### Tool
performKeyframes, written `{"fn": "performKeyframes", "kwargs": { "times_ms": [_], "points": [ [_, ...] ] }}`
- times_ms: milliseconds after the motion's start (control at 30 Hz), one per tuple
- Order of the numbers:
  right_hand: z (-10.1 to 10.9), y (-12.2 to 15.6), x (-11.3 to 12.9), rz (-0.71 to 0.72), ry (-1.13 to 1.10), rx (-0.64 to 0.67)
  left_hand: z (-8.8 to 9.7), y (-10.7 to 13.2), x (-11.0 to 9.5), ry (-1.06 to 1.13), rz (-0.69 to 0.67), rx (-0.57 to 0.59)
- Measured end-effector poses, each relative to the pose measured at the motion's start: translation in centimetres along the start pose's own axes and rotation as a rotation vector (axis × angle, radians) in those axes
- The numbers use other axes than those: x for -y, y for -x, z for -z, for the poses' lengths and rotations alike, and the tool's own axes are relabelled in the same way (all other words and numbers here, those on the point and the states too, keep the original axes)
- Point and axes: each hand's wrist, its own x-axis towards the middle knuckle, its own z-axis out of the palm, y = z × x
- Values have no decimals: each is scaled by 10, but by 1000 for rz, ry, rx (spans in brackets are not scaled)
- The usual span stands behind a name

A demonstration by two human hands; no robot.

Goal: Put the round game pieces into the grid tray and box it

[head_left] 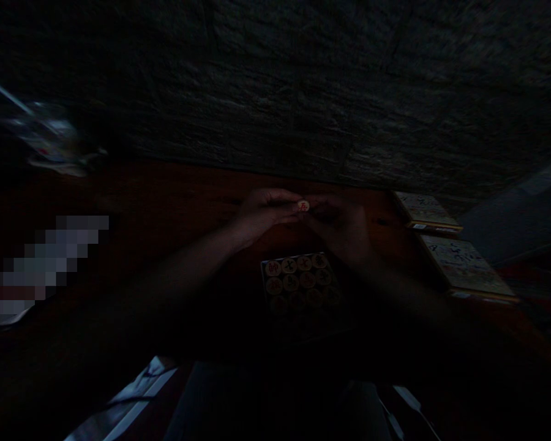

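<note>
The scene is very dark. My left hand [264, 214] and my right hand [337, 223] meet above a reddish wooden table [174, 202]. Together their fingertips pinch a small round pale game piece [303, 206] with a red mark on its face. Just below the hands lies a square box [303, 291] filled with rows of several similar round pieces bearing red or dark characters. Both hands have their fingers curled in, closed on the piece.
Two flat pale boards with dark markings [425, 211] [466, 266] lie at the table's right edge. A clear plastic item [50, 141] sits at the far left. A rough dark stone wall [303, 92] rises behind the table. Pale paper [133, 392] shows near the bottom left.
</note>
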Motion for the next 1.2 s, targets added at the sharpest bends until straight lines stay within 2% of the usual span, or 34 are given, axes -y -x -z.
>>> {"fn": "performKeyframes", "kwargs": {
  "times_ms": [433, 567, 733, 1067, 1200],
  "points": [
    [3, 1, -4, 26, 56, 32, -1, 3, -6, 16, 73, -6],
    [2, 3, -2, 14, 56, 37, -1, 2, -8, 81, 134, -8],
    [1, 3, 6, 3, 30, 33, -2, 1, -9, 174, 202, 47],
    [-1, 2, 2, 34, -50, 42, 0, 1, -6, 128, 158, 49],
    [-3, 0, 1, -69, -163, 45, 0, 2, -7, 89, 128, 22]
  ]
}}
